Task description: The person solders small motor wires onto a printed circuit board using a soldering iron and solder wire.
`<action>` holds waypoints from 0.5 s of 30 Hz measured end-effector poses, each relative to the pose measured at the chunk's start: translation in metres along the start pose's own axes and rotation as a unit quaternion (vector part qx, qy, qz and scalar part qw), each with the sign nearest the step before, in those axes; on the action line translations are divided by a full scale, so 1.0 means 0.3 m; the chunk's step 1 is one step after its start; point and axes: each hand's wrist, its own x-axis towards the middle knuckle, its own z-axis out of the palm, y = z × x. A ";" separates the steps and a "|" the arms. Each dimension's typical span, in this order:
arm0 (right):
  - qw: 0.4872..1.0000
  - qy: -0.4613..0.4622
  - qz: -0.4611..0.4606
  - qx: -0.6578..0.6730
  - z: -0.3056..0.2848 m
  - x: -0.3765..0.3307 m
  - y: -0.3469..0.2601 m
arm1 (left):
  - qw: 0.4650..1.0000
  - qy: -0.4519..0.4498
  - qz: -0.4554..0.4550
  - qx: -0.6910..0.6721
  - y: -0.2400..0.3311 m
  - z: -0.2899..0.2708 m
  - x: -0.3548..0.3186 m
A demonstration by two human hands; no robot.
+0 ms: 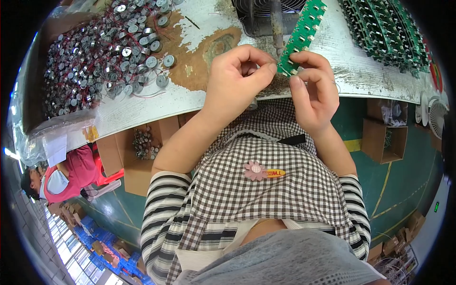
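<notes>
My right hand (pixel 316 90) is closed in a pinch on the near end of a long green circuit board strip (pixel 304 31), which slants up and away with small white parts along it. Thumb and forefinger of my left hand (pixel 237 78) are pressed together right beside that end of the strip. Just below the left hand, past the table edge, shows a small round metal motor (pixel 252 104); the left fingers hide how it is held. A soldering iron (pixel 277 28) points down, its tip close to the strip and both hands.
A heap of small motors with red wires (pixel 118 57) covers the table's left. Stacked green boards (pixel 387 33) lie at the right, a black fan (pixel 259 16) behind the iron. Cardboard boxes (pixel 387 137) stand below. Another person (pixel 71 173) sits at the left.
</notes>
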 end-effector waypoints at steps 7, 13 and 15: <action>0.999 0.003 0.000 -0.033 0.014 0.008 0.001 | 0.999 -0.001 -0.011 0.030 0.001 -0.002 0.020; 0.998 0.003 -0.025 -0.053 0.013 0.042 -0.005 | 0.999 0.008 0.042 0.028 0.002 -0.003 0.050; 1.000 0.005 0.006 -0.022 0.018 0.013 -0.004 | 0.995 0.002 0.041 0.086 0.002 -0.007 0.035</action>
